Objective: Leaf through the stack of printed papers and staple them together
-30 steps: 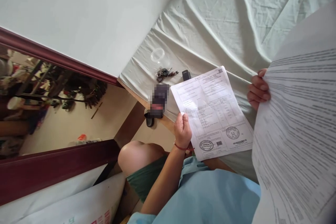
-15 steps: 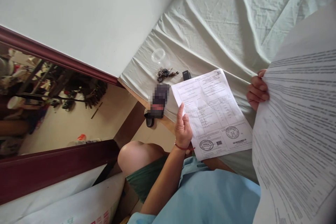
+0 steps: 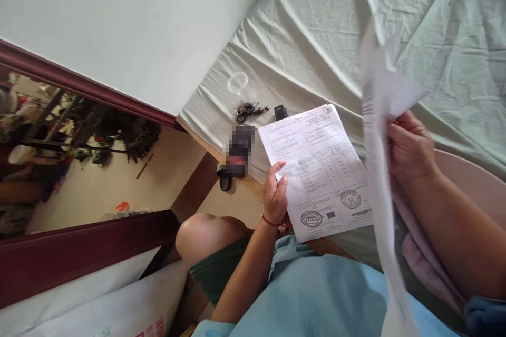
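Holding the form (image 3: 316, 168) by its L edge, that's the L hand (image 3: 275, 197); R hand (image 3: 411, 147) pinching a paper (image 3: 377, 168), edge-on & part-blurred, hiding form's R edge; form's b/w L hand & paper, in front of pale cloth (image 3: 324, 52); keys (image 3: 247, 111) & clear cup (image 3: 237, 83) on the cloth, up & L of the form.
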Available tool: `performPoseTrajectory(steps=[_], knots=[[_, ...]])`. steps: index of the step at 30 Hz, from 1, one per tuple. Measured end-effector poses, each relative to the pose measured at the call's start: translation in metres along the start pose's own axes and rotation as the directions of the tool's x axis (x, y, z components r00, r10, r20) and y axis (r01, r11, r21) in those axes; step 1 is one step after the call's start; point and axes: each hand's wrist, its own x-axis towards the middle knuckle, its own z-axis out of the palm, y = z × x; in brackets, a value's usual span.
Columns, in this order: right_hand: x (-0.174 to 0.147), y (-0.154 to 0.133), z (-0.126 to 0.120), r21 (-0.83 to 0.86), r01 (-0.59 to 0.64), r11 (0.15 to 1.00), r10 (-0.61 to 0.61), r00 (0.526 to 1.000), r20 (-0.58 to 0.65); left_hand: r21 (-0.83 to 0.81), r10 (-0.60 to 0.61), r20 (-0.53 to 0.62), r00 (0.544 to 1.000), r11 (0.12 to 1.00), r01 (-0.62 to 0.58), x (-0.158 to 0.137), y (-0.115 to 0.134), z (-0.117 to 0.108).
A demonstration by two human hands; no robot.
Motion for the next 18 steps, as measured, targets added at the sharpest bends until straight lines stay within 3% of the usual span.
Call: performPoseTrajectory(steps=[2,5,10,14,18], knots=[[-0.002,0.001,0.000,-0.003,0.025,1.000,-0.025,1.000,-0.007,0.000,0.003,-0.044,0.999,1.000,-0.003,0.000,0.001,0.001],[-0.005,-0.001,0.001,-0.251,0.107,0.962,-0.109,0.994,0.007,-0.010,0.013,-0.072,0.997,1.000,-0.014,0.000,0.006,0.001],[-0.007,-0.003,-0.007,-0.674,0.128,0.727,-0.105,0.992,0.074,-0.038,-0.018,-0.025,1.000,0.999,0.017,0.000,0.013,-0.001],[-0.005,-0.003,-0.009,-0.753,0.183,0.633,-0.119,0.983,0.139,-0.031,-0.041,-0.014,0.999,0.999,0.040,0.001,0.010,-0.001],[-0.008,-0.007,-0.004,-0.749,0.197,0.632,-0.125,0.980,0.152,-0.033,-0.107,-0.182,0.978,0.994,0.102,-0.002,0.000,-0.001]])
